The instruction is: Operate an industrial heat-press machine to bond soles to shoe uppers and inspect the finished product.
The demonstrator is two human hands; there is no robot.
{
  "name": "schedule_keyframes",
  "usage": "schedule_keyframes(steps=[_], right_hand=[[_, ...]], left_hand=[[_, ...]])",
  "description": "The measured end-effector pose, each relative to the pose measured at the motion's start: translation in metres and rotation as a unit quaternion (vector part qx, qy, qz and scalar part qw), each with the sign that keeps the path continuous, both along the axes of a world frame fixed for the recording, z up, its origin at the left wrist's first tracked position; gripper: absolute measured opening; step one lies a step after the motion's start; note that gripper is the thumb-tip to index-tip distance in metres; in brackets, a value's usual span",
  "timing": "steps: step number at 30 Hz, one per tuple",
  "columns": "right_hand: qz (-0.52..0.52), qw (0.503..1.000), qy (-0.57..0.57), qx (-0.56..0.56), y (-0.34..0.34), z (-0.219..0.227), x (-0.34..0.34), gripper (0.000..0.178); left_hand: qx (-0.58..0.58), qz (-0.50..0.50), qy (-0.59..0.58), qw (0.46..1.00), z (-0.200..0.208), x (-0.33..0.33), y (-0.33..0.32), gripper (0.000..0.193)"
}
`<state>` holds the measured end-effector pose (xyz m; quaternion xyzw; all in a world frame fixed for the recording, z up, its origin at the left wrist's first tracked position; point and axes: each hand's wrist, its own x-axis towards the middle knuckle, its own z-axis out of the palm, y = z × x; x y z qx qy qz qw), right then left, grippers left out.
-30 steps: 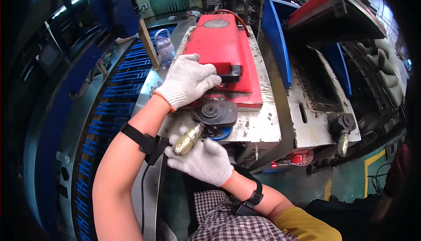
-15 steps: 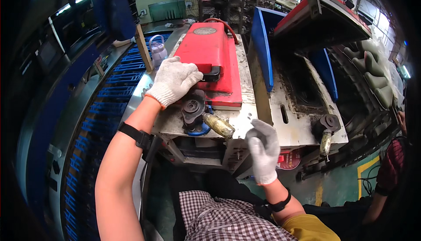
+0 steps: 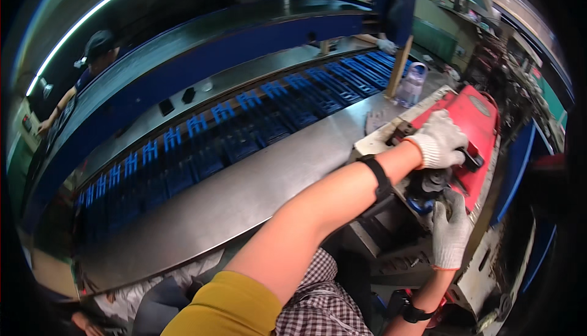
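A red metal lid [image 3: 480, 113] lies closed on the machine at the right. My left hand [image 3: 437, 140], in a white knit glove, curls its fingers on the end of the lid's black handle [image 3: 473, 160]. Just below it is a dark clamp knob [image 3: 433, 180] on a blue base [image 3: 420, 205]. My right hand [image 3: 450, 232], gloved too, closes round the tape-wrapped lever [image 3: 453, 198] of this clamp. Its fingers hide part of the lever.
A conveyor with blue slats [image 3: 244, 103] runs diagonally along a steel ledge [image 3: 257, 183]. A clear bottle [image 3: 411, 84] and a wooden post [image 3: 398, 70] stand beyond my left hand. A blue panel [image 3: 515, 171] rises at the right. A person [image 3: 98, 61] is at the far left.
The view has swung left, so the machine now sits at the right. My right hand has moved from open beside the lever onto it. My left hand stays at the lid handle.
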<state>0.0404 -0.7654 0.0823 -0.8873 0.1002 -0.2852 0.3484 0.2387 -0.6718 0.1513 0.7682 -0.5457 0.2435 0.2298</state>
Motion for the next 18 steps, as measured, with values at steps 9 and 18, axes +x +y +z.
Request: schedule_keyframes(steps=[9,18], right_hand=[[0.060,0.998,-0.015,-0.015,0.009,0.004,0.012,0.041],[0.032,0.998,0.025,0.042,0.014,0.007,0.013,0.038]], left_hand=[[0.016,0.011,0.099,0.995,0.003,0.000,0.014,0.042],[-0.276,0.139,0.290,0.906,-0.116,-0.054,0.146,0.056]])
